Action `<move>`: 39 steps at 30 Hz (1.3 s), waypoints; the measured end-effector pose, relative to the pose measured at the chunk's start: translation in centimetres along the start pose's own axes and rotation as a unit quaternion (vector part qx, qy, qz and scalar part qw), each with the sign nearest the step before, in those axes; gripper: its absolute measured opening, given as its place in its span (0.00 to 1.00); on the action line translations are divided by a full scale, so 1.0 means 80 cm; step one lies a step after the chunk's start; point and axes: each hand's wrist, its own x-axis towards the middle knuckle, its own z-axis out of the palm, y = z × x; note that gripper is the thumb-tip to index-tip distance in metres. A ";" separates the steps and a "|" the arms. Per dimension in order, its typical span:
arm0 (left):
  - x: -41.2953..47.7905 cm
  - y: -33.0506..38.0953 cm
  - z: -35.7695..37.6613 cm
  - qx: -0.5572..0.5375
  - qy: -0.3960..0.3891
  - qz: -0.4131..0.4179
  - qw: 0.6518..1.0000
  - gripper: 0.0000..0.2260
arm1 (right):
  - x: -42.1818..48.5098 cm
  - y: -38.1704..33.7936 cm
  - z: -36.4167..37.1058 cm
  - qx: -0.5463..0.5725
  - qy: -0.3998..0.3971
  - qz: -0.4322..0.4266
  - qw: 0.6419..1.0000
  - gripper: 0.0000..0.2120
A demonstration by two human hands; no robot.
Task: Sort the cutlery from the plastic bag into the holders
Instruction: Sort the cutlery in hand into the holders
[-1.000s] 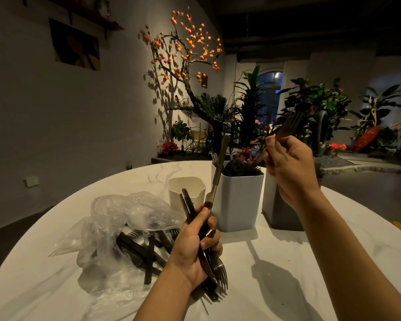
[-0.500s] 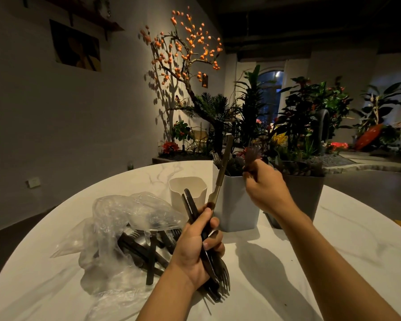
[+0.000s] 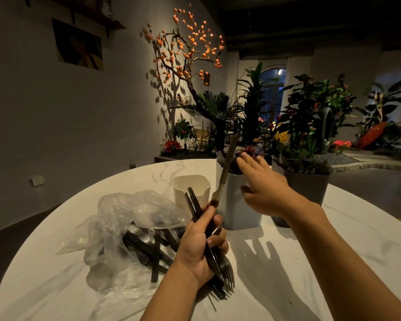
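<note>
Left hand grips my bundle of dark cutlery, fork tines down, handles up. R hand is open w/ fingers spread, holding nothing, just beside the white holder. Plastic bag w/ more cutlery lies on the table to the left.

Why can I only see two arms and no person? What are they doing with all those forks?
The camera sits on the person's head and looks down, so you see what they see: only their own arms. There is just this one picture from now.

The left hand grips a bunch of cutlery, with forks pointing down and handles sticking up. The right hand is open and holds nothing; it hovers beside the tall white holder, which already has forks in it.

On the round white table there is also a plastic bag with more dark cutlery under it, a small white holder and a grey holder. The person is sorting the cutlery into the holders.
</note>
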 end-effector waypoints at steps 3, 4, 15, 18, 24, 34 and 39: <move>-0.001 0.001 0.002 -0.035 -0.005 -0.003 0.999 0.05 | -0.007 -0.012 -0.018 0.035 0.122 -0.032 0.991 0.31; -0.001 0.002 0.002 -0.048 -0.006 -0.002 0.999 0.05 | -0.011 -0.017 -0.024 0.044 0.188 -0.061 0.979 0.25; -0.008 0.004 0.009 -0.026 -0.014 0.021 0.999 0.08 | -0.024 -0.069 -0.007 -0.032 0.007 -0.135 0.990 0.24; -0.009 0.004 0.008 -0.051 -0.023 0.011 0.998 0.06 | -0.019 -0.056 -0.007 -0.047 0.070 -0.135 0.987 0.17; -0.012 0.005 0.012 -0.047 -0.031 0.019 0.998 0.07 | -0.019 -0.017 -0.036 0.021 0.227 -0.131 0.965 0.08; -0.014 0.002 0.017 -0.013 -0.019 0.036 0.999 0.07 | -0.016 0.071 -0.064 0.220 0.427 0.005 0.877 0.06; -0.013 0.003 0.015 -0.028 -0.016 0.032 0.999 0.07 | -0.013 0.092 -0.038 0.213 0.348 0.089 0.909 0.05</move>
